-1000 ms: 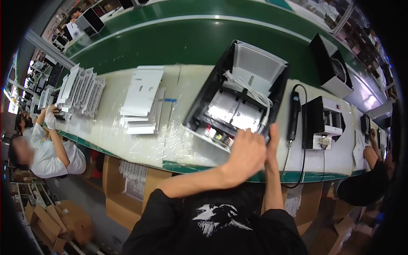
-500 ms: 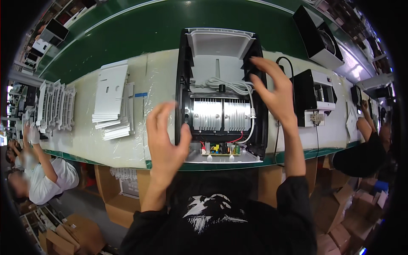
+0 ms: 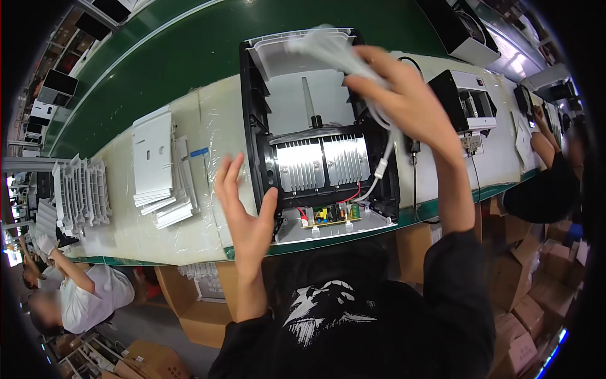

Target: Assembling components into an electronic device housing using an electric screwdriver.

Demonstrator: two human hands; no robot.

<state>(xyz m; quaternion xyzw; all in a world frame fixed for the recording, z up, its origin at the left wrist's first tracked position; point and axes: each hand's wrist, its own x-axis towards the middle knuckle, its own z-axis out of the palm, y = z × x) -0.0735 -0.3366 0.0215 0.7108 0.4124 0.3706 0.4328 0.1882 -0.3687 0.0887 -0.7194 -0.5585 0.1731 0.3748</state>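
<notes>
The left hand [image 3: 249,221] was held with fingers spread and nothing gripped, its thumb at the left wall of an open black housing [image 3: 254,136]; whether that wall was touched could not be told. By the right hand [image 3: 410,104], a bundled white cable [image 3: 380,169] was gripped between thumb and fingers and raised over the housing's far right side, its far end blurred. The housing was set on a pale-covered bench [image 3: 218,120], near the front edge.

If the cable were lifted too far, its inner end, led down towards the circuit board [image 3: 331,216], could be strained. If the grip were loosened, loops could be dropped across the board or snagged on the thin red wire [image 3: 353,192]. With no firm hold seen at the left, the housing could be shifted by a tug.

Within the housing, two finned metal blocks [image 3: 300,165] were seated side by side, with the board below them and a white inner panel [image 3: 287,101] beyond. Beneath the bench, translucent ribbed pieces [image 3: 194,270] were contained in an open cardboard box [image 3: 205,331]. Farther left on the bench, flat white plates [image 3: 151,158] were stacked, and ribbed white frames [image 3: 82,192] were stood in a row.
</notes>
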